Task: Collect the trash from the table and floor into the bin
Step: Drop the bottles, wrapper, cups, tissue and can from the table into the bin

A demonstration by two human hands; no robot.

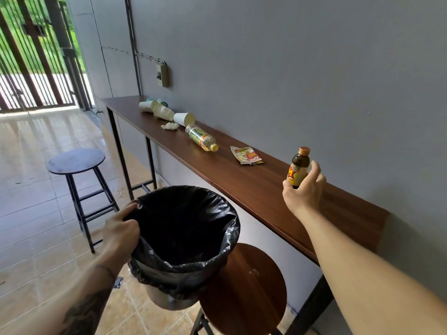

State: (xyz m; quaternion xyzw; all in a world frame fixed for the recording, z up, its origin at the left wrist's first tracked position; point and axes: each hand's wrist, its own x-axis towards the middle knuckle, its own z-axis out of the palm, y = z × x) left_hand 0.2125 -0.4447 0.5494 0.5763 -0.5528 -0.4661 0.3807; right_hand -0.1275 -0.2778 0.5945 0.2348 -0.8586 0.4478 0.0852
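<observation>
Brown bottle (298,168) seemingly gripped in right hand (305,192), left hand (120,228) clutching bin (183,240) rim

Right hand (305,189) grips brown bottle (298,169); left hand (121,229) holds bin (183,240).

Blk bin liner (183,228), brn bottle (299,169) w/ yel-red label

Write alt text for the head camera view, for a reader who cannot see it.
A person's right hand grips a small brown bottle over a long wooden table, while the left hand holds the rim of a black-lined bin. Farther along the table lie a wrapper, a plastic bottle and tipped paper cups.
</observation>
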